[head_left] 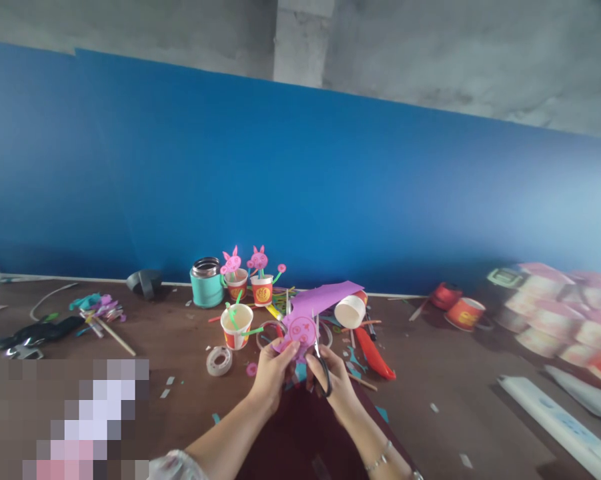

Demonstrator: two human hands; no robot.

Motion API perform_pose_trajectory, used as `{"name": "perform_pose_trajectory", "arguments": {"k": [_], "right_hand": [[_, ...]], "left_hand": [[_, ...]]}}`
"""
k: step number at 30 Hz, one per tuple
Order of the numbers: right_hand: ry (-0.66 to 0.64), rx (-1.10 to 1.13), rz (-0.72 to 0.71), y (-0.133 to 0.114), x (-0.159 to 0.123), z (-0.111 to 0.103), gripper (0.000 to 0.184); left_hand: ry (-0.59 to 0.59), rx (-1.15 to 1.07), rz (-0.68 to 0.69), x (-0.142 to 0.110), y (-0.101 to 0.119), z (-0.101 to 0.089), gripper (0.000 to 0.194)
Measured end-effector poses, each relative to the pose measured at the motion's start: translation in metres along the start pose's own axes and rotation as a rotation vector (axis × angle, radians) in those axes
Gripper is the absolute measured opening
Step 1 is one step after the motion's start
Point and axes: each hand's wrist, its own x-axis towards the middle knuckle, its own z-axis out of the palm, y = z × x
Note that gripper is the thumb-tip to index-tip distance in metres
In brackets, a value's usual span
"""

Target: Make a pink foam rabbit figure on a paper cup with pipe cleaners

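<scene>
My left hand (274, 369) pinches a piece of purple-pink paper (300, 331) with a round face drawn on it. In my right hand (336, 377) is a pair of scissors (323, 368) with dark handles, its blades at the right edge of the drawn face. Just beyond the hands lies a larger purple paper sheet (325, 297). A paper cup (237, 325) with green straws stands to the left, near a roll of clear tape (219, 361). Behind it, two paper cups (262, 291) carry pink paper animal heads. Another paper cup (351, 311) lies tipped on its side.
A teal jar (207, 283) stands at the back left, before a blue partition (300, 187). Stacked cups (555, 320) and a white power strip (555, 417) are on the right. Left lie coloured scraps (100, 308) and a black item (43, 333). A red balloon-like piece (375, 353) lies right of my hands.
</scene>
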Motion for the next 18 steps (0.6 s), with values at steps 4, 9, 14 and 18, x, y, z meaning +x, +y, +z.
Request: {"name": "perform_pose_trajectory", "arguments": {"k": [4,9,14,18], "right_hand": [[0.011,0.006,0.011,0.002,0.000,-0.001,0.042],[0.046,-0.038,0.038,0.002,-0.001,-0.002,0.043],[0.046,-0.015,0.027,-0.003,-0.002,0.000,0.047],[0.027,0.016,0.039,-0.006,-0.002,0.002,0.045]], "left_hand": [[0.012,0.001,-0.006,-0.001,0.004,0.002,0.042],[0.019,0.013,-0.002,-0.001,0.011,0.003,0.044],[-0.002,0.020,0.005,-0.004,0.013,0.005,0.043],[-0.023,0.058,0.014,-0.007,0.014,0.007,0.039]]}}
